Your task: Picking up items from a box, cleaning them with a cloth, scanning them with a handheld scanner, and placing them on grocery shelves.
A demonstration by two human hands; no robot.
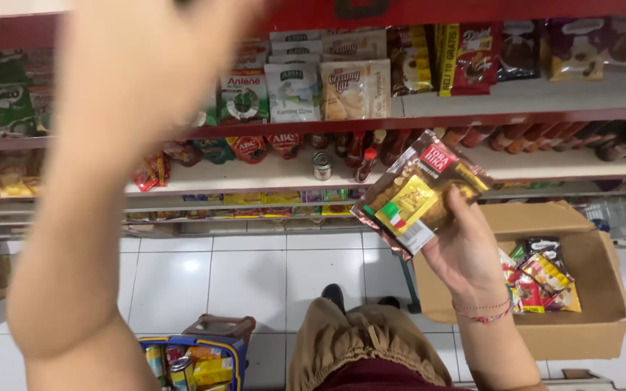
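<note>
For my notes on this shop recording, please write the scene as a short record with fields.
Place: shop aisle, red shelves with packets
Right hand: holds a brown and gold sachet pack
Left hand: raised to the upper shelf, blurred, hand itself out of view
Cardboard box: open on the floor at right, packets inside
Basket: on the floor at left, cans and packs inside
Floor: white tiles

Sachet packet (420, 192) in right hand (465, 253), shelves (545, 94) behind, cardboard box (603, 289) right, basket (204, 358) left on floor (255, 275)
</note>
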